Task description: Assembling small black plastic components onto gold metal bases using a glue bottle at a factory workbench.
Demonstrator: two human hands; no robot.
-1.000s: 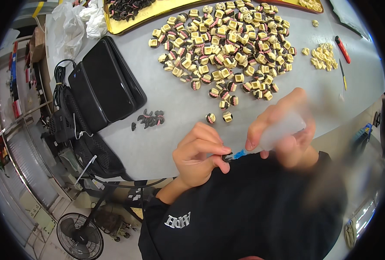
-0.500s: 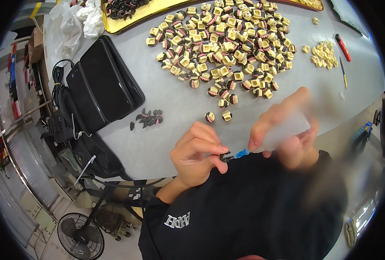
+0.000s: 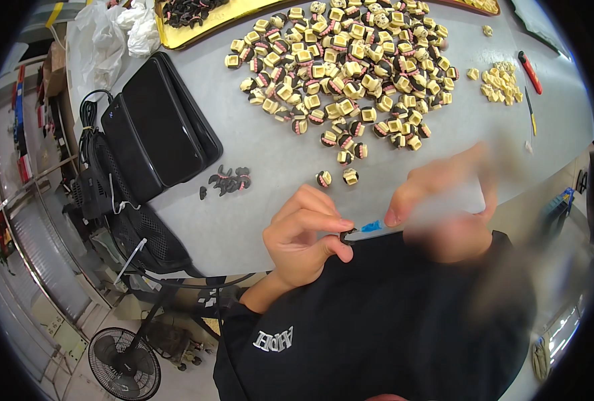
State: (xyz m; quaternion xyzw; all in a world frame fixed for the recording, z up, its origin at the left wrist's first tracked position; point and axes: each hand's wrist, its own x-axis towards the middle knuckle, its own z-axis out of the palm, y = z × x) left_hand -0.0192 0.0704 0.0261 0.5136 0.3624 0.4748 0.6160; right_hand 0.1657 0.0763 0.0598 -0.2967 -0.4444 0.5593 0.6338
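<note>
My left hand (image 3: 302,234) pinches a small black piece (image 3: 347,236) between thumb and fingertips, near the table's front edge. Wrapped round a translucent white squeeze bottle (image 3: 467,197) with a blue nozzle (image 3: 372,226) is my right hand (image 3: 437,194), partly smeared by blur. The thin nozzle end points at the black piece and reaches close to it; whether they touch I cannot tell. Just beyond my hands lie two small cream-and-black parts with pink edging (image 3: 350,176). A small heap of loose black pieces (image 3: 231,180) lies to the left.
A large pile of cream, black and pink parts (image 3: 340,80) covers the table's far middle. Gold trays (image 3: 176,41) stand behind it. Cream bits (image 3: 501,85), a red-handled tool (image 3: 529,72) and a thin yellow-ended tool (image 3: 531,113) lie right; a black folding device (image 3: 156,127) stands left.
The bottle and my right hand have shifted slightly, and the blue nozzle has risen a little away from the black piece. My left hand has barely moved.
</note>
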